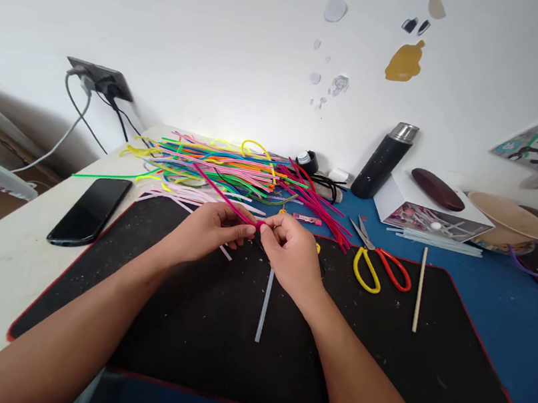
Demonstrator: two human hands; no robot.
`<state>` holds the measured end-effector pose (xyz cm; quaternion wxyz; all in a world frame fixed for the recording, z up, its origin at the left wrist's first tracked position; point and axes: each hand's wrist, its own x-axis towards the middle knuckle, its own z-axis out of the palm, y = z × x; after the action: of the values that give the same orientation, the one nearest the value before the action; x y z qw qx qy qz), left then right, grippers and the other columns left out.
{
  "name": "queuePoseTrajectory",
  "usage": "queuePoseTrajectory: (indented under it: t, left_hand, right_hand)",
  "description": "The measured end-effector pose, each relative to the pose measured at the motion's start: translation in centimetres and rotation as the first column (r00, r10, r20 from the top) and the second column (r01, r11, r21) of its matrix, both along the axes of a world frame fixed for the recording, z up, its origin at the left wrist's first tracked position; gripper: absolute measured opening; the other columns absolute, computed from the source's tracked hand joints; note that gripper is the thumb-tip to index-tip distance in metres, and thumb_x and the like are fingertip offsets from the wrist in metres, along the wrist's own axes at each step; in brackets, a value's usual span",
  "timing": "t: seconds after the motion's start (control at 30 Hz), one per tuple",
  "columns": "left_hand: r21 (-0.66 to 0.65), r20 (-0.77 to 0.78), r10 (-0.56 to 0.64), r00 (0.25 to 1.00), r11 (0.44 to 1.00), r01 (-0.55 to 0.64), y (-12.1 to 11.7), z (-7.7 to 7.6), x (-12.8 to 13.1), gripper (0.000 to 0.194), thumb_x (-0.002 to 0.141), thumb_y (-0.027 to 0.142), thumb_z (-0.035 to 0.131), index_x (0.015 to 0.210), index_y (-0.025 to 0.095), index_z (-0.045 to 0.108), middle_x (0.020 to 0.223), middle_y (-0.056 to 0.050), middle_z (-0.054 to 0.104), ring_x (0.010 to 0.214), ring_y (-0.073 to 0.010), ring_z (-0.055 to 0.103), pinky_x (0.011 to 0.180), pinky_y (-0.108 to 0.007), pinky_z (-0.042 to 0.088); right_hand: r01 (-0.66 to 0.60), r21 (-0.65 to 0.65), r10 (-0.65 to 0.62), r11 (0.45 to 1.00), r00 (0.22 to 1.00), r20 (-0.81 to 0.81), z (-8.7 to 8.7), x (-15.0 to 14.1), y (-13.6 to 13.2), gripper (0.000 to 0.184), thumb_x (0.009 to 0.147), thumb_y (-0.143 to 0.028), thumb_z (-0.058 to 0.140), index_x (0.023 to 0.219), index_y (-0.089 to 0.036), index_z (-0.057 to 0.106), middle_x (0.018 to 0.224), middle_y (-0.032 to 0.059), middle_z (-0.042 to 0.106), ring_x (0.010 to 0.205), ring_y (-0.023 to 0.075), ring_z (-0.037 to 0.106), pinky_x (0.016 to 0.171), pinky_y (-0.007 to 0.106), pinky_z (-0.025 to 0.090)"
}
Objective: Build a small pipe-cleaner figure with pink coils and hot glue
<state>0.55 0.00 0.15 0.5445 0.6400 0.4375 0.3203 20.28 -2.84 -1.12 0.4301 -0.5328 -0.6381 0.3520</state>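
Note:
A magenta pipe cleaner [223, 199] slants up and left from between my fingers, with a small bunched or coiled end at the fingertips. My left hand [217, 231] pinches it on the left. Close beside it, my right hand [290, 245] pinches the bunched end with thumb and finger. Both hands are above the black mat [190, 324]. Below my right hand a translucent glue stick [264, 305] lies on the mat. Behind my hands is a pile of colourful pipe cleaners [218, 167], with a magenta bunch [320, 212] to its right.
Scissors [368, 243] with yellow and red handles lie right of my hands, near a thin wooden stick [420, 291]. A black phone [90, 212] rests at left. Along the back stand a dark flask [383, 161], a white box [434, 209] and a bowl [509, 217].

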Motion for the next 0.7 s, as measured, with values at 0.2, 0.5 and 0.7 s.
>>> queuePoseTrajectory:
  t: [0.2,0.5,0.7]
  left_hand:
    - [-0.025,0.054,0.039,0.998,0.999,-0.038,-0.14,-0.03,0.46,0.041,0.079,0.053,0.088,0.09,0.016,0.074,0.071,0.0,0.069,0.06,-0.0143,0.063,0.058,-0.026,0.053]
    - [-0.105,0.232,0.156,0.96,0.985,-0.135,-0.04,-0.09,0.54,0.04,0.074,0.051,0.09,0.082,0.017,0.071,0.067,-0.001,0.071,0.057,-0.0138,0.064,0.055,-0.025,0.052]
    - [-0.101,0.181,0.111,0.977,0.99,-0.094,-0.32,-0.18,0.99,0.041,0.073,0.05,0.092,0.084,0.017,0.071,0.064,0.001,0.069,0.058,-0.014,0.063,0.056,-0.024,0.051]
  right_hand:
    - [-0.045,-0.021,0.045,0.999,0.999,-0.003,-0.03,-0.1,-0.07,0.011,0.095,-0.033,0.062,0.092,-0.023,0.065,0.059,-0.0065,0.055,0.051,0.0138,0.05,0.052,0.028,0.034]
    - [-0.106,-0.085,0.092,0.991,0.984,-0.151,-0.08,0.04,0.01,0.017,0.097,-0.041,0.064,0.099,-0.024,0.066,0.058,-0.0072,0.055,0.046,0.0133,0.05,0.048,0.027,0.036]
    - [-0.097,-0.086,0.083,0.992,0.984,-0.155,0.05,-0.07,-0.1,0.018,0.097,-0.041,0.064,0.094,-0.023,0.065,0.059,-0.0063,0.057,0.045,0.0127,0.05,0.047,0.026,0.036]
